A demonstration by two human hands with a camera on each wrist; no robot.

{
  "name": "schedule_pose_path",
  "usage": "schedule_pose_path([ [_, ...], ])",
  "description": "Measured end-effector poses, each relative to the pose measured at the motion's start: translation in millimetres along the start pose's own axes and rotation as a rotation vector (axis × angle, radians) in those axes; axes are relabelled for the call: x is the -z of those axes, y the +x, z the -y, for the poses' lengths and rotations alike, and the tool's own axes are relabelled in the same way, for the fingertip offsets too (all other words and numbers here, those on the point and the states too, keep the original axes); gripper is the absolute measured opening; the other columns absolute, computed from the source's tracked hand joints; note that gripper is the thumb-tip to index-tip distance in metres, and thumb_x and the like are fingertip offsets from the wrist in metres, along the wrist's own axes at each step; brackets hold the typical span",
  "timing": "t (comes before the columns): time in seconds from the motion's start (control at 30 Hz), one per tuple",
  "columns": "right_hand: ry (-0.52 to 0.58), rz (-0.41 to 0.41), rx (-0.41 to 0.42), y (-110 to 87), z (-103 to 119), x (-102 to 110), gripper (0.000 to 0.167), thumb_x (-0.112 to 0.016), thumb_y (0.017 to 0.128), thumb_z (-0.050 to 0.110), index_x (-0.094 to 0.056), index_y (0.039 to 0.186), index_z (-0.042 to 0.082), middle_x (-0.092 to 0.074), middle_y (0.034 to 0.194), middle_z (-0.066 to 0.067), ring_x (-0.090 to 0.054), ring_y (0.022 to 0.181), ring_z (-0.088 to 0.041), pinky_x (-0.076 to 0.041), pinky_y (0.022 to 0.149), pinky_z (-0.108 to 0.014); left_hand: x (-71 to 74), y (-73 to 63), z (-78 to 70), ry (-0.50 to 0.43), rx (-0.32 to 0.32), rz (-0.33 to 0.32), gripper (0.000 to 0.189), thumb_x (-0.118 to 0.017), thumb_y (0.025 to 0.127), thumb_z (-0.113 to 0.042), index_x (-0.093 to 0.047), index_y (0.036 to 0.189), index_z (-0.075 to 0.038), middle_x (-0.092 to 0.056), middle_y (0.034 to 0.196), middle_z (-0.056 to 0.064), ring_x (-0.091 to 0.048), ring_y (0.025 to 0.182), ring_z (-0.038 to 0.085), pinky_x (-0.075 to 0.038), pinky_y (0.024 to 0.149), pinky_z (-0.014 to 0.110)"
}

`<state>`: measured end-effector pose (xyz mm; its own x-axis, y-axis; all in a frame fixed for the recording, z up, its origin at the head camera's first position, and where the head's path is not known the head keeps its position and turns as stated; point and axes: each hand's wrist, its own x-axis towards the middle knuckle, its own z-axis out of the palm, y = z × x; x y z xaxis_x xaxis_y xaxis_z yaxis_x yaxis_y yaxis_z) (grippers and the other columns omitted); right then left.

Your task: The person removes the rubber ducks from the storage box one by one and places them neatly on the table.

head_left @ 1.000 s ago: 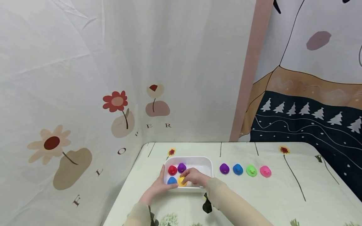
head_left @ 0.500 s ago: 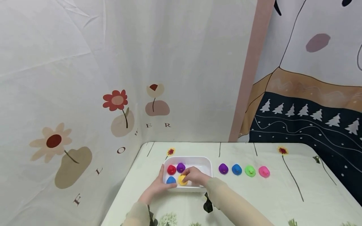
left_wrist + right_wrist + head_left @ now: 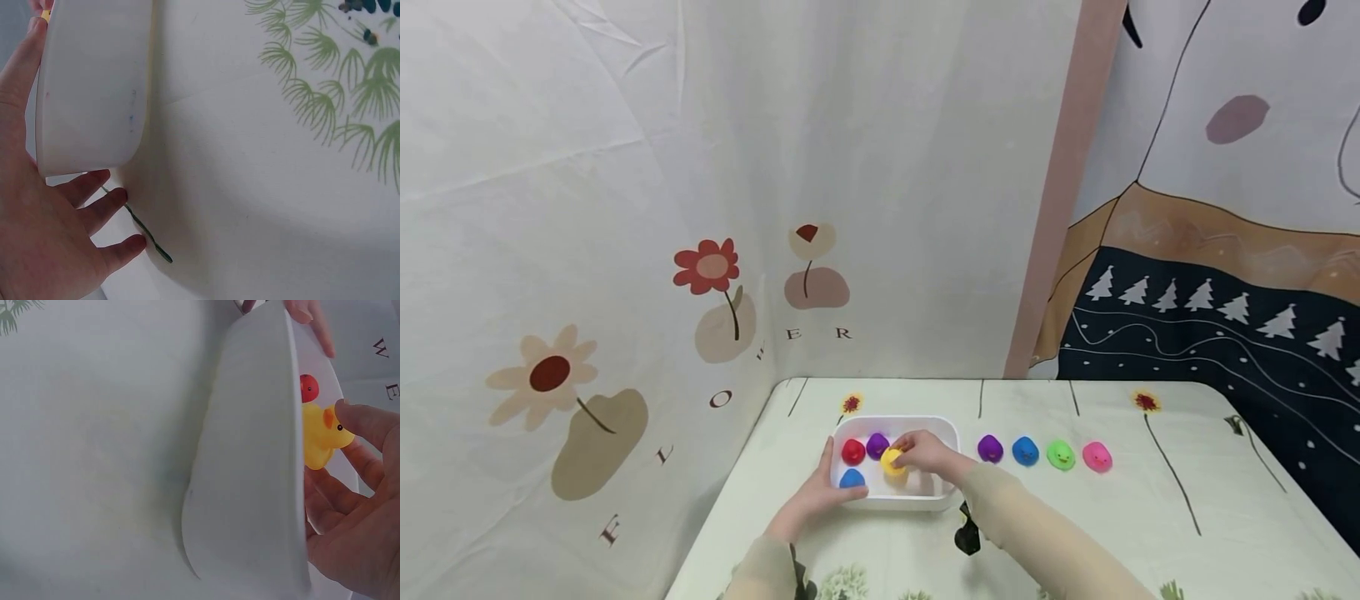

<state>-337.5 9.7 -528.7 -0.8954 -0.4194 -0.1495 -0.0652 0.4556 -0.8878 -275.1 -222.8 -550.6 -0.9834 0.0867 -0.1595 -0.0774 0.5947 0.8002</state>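
A yellow rubber duck (image 3: pixel 892 462) is pinched between the thumb and fingers of my right hand (image 3: pixel 925 452), inside the white tray (image 3: pixel 910 503). The right wrist view shows the thumb at the head of that duck (image 3: pixel 319 440). My left hand (image 3: pixel 818 490) holds the tray's near left corner, thumb along the front rim and fingers against the end wall. At the left of the tray sit a red duck (image 3: pixel 853 452), a purple duck (image 3: pixel 877 446) and a blue duck (image 3: pixel 852 477). The right hand and sleeve hide part of the tray's right half.
Right of the tray, a row on the table runs from a purple duck (image 3: pixel 990 448) through a blue one (image 3: pixel 1026 451) and a green one (image 3: pixel 1061 455) to a pink one (image 3: pixel 1097 457). A flower-printed cloth (image 3: pixel 1075 533) covers the table; printed curtains (image 3: pixel 925 208) hang behind.
My right hand has lifted the yellow duck slightly and shifted it right and away from me, apart from the blue duck. The left hand keeps its hold on the tray.
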Motion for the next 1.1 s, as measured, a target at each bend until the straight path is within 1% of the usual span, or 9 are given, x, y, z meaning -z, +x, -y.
schedule_pose_path([
  [0.13,0.011,0.01,0.022,-4.1,2.9,7.9,0.025,-0.076,0.081,0.01,-0.069,0.104,0.002,-0.064,0.094,-0.004,-0.059,0.087,-0.018,-0.053,0.08,-0.036,0.5,0.2,-0.5,0.004,-0.007,0.001,0.118,-0.081,0.078,-0.039,0.001,0.155,-0.006,-0.019,0.154,0.031,-0.023,0.137,0.052,-0.024,0.106,0.067],
  [0.3,0.013,0.004,0.026,-9.2,4.8,15.7,0.025,-0.076,0.081,0.012,-0.069,0.104,0.004,-0.065,0.096,-0.004,-0.059,0.089,-0.018,-0.053,0.082,-0.039,0.7,-1.3,-1.6,0.001,0.0,-0.001,0.117,-0.081,0.078,-0.037,0.001,0.155,-0.005,-0.02,0.153,0.031,-0.023,0.137,0.053,-0.025,0.105,0.068],
  [0.53,0.014,-0.017,0.083,-12.4,0.3,24.7,0.027,-0.078,0.079,0.01,-0.07,0.103,0.001,-0.066,0.092,-0.002,-0.059,0.086,-0.016,-0.052,0.078,-0.034,-0.5,0.5,-0.7,0.007,0.006,-0.014,0.118,-0.081,0.077,-0.038,0.001,0.155,-0.007,-0.02,0.154,0.029,-0.023,0.138,0.051,-0.023,0.107,0.067],
  [0.63,0.015,-0.027,0.086,-13.8,-1.7,29.7,0.026,-0.078,0.078,0.011,-0.07,0.102,0.002,-0.065,0.091,-0.001,-0.058,0.085,-0.015,-0.051,0.077,-0.034,-0.9,1.0,-1.2,0.012,0.0,-0.016,0.118,-0.081,0.077,-0.038,0.001,0.155,-0.006,-0.02,0.154,0.03,-0.023,0.138,0.051,-0.023,0.107,0.067],
  [0.77,0.02,-0.021,0.055,-19.0,-1.5,36.1,0.026,-0.078,0.08,0.014,-0.07,0.104,0.005,-0.065,0.094,-0.001,-0.058,0.088,-0.017,-0.051,0.08,-0.043,-1.8,1.3,-0.6,0.018,0.002,-0.013,0.119,-0.081,0.077,-0.04,0.001,0.155,-0.006,-0.019,0.154,0.03,-0.023,0.137,0.052,-0.023,0.106,0.068],
  [0.83,0.017,-0.02,0.043,-23.0,-0.5,39.8,0.026,-0.078,0.08,0.014,-0.07,0.104,0.006,-0.064,0.096,-0.002,-0.058,0.089,-0.018,-0.052,0.079,-0.046,-2.0,1.3,-0.2,0.015,0.016,-0.006,0.119,-0.081,0.077,-0.041,0.002,0.156,-0.008,-0.018,0.155,0.028,-0.022,0.138,0.051,-0.023,0.106,0.068],
  [0.97,0.003,-0.021,0.031,-29.9,0.2,47.7,0.026,-0.078,0.081,0.016,-0.07,0.104,0.008,-0.065,0.1,-0.003,-0.058,0.092,-0.02,-0.052,0.078,-0.045,-1.7,1.2,-0.4,0.009,0.013,-0.006,0.119,-0.081,0.076,-0.041,0.002,0.156,-0.009,-0.019,0.155,0.028,-0.021,0.138,0.051,-0.023,0.106,0.068],
  [1.1,-0.003,-0.018,0.018,-36.4,0.6,56.9,0.027,-0.077,0.082,0.018,-0.07,0.106,0.009,-0.065,0.103,-0.003,-0.058,0.094,-0.021,-0.053,0.08,-0.045,-1.2,1.6,0.9,0.012,0.002,-0.009,0.119,-0.082,0.076,-0.04,0.002,0.156,-0.008,-0.02,0.155,0.029,-0.022,0.138,0.052,-0.023,0.106,0.068],
])
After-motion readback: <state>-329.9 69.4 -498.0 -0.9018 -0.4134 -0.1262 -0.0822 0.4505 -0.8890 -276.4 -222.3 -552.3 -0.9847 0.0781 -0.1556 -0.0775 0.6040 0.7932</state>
